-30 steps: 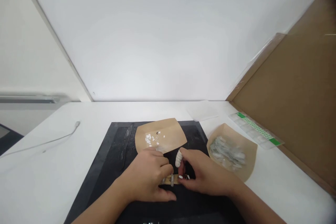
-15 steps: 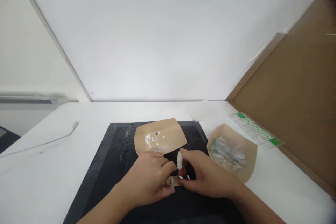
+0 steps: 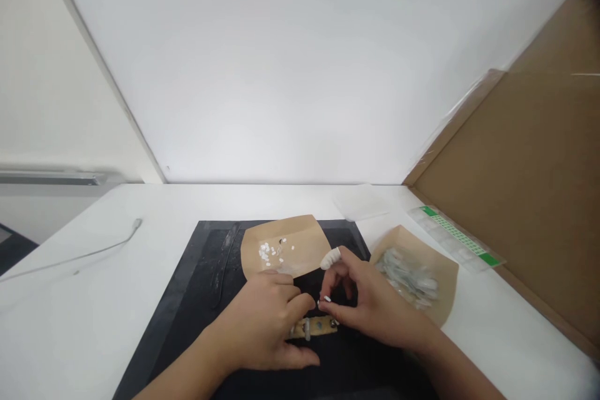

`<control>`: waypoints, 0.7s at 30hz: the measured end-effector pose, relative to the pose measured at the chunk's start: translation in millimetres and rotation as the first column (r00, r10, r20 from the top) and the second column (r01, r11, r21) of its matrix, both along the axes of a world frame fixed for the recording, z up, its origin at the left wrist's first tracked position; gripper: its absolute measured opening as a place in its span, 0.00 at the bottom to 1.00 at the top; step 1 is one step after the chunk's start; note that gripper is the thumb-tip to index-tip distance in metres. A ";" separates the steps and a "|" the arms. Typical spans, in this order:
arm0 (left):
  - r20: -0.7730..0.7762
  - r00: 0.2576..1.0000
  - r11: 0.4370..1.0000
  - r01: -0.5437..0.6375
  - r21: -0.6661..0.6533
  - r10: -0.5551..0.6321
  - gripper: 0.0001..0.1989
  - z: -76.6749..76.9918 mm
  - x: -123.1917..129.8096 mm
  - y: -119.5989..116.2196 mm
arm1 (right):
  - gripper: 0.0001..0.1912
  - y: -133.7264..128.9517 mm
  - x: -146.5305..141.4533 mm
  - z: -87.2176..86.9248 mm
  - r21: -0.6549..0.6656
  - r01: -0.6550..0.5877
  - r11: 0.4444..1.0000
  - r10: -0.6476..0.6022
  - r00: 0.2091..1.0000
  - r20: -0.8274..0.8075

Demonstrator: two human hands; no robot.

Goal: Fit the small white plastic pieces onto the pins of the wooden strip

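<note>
Head view shows the left hand [image 3: 274, 325] bent over the left end of a narrow tan strip [image 3: 323, 326], its thumb spread from its fingers; I cannot tell whether it grips the strip. The right hand [image 3: 321, 301], with a white ribbed cover [image 3: 330, 258] on one fingertip, pinches a small white piece [image 3: 327, 299] between thumb and finger, just above the strip's right part. A clear piece [image 3: 307, 329] sits across the strip, which lies on a black mat [image 3: 192, 312] on the white worktop [image 3: 51, 319]. Farther away on the mat, a brown paper tray [image 3: 307, 237] holds scattered white bits [image 3: 265, 253]; right, beyond the right hand, another brown tray [image 3: 447, 265] holds clear packets [image 3: 407, 275].
</note>
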State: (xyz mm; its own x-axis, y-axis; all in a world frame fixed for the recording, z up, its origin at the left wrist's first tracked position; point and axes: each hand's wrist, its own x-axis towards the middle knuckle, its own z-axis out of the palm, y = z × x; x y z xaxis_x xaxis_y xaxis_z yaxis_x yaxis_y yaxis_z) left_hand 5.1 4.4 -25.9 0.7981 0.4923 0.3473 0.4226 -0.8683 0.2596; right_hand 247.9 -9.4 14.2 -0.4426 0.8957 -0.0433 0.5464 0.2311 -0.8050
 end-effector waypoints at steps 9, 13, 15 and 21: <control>0.411 0.909 0.992 0.103 -0.070 -0.065 0.26 11.6 2.5 -4.4 | 0.24 -5.7 -3.3 -7.2 -0.303 -0.088 0.949 -0.012 0.950 -0.313; 0.444 0.892 0.982 0.147 -0.116 -0.081 0.12 15.1 6.6 -7.1 | 0.19 -7.6 -6.4 -10.5 -0.259 -0.093 0.961 0.023 0.965 -0.262; 0.452 0.887 0.982 0.154 -0.106 -0.090 0.10 14.8 8.0 -7.0 | 0.18 -8.5 -7.6 -10.2 -0.207 -0.089 0.974 0.036 0.969 -0.243; 0.468 0.878 0.976 0.176 -0.129 -0.096 0.09 14.9 6.7 -6.3 | 0.15 -10.0 -9.1 -7.3 -0.123 -0.093 0.988 0.061 0.968 -0.243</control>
State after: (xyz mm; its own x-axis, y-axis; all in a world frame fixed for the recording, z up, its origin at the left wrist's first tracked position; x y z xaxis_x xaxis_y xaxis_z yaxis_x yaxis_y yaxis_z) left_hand 11.8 -1.8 -11.0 0.6331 0.4715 0.6138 0.1034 -0.8374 0.5367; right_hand 238.8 -19.4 6.8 -0.5218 0.8519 -0.0440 0.3199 0.1475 -0.9359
